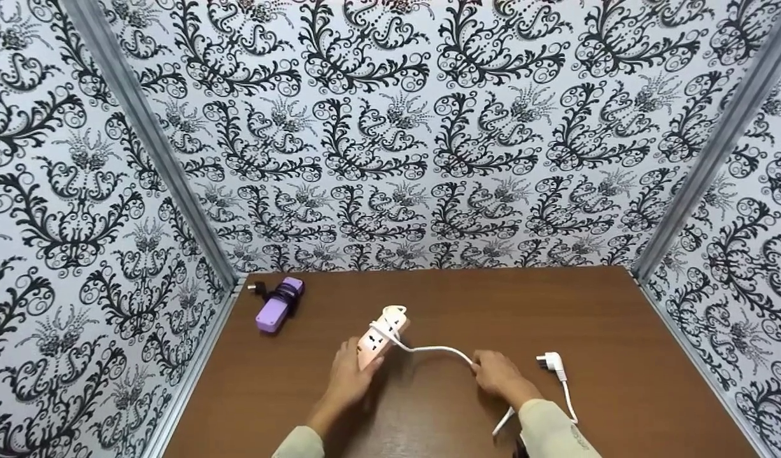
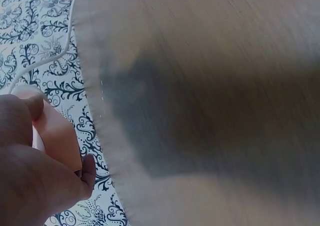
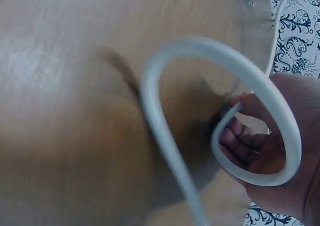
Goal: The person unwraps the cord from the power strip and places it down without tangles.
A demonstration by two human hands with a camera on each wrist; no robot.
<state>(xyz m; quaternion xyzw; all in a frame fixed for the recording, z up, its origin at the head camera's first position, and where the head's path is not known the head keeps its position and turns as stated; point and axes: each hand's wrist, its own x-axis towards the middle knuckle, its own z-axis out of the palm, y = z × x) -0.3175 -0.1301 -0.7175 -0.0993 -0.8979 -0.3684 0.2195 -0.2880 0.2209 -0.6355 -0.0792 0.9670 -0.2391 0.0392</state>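
Note:
My left hand (image 1: pixel 351 370) grips the near end of a white and pinkish power strip (image 1: pixel 372 343), its socket face turned up and tilted. Some of the white cord (image 1: pixel 438 348) loops round the strip's far end. My right hand (image 1: pixel 499 376) pinches that cord to the right of the strip. From there the cord hangs in a loop, which shows large beside the right hand (image 3: pixel 285 151) in the right wrist view. Its white plug (image 1: pixel 554 364) appears right of the right hand. In the left wrist view, fingers wrap the strip's pinkish side (image 2: pixel 60 136).
A purple power strip (image 1: pixel 274 313) lies at the table's back left, a black cord wound round it. The brown table (image 1: pixel 543 299) meets patterned walls (image 1: pixel 390 140) at the back and sides, with grey metal posts (image 1: pixel 193 197) in the corners.

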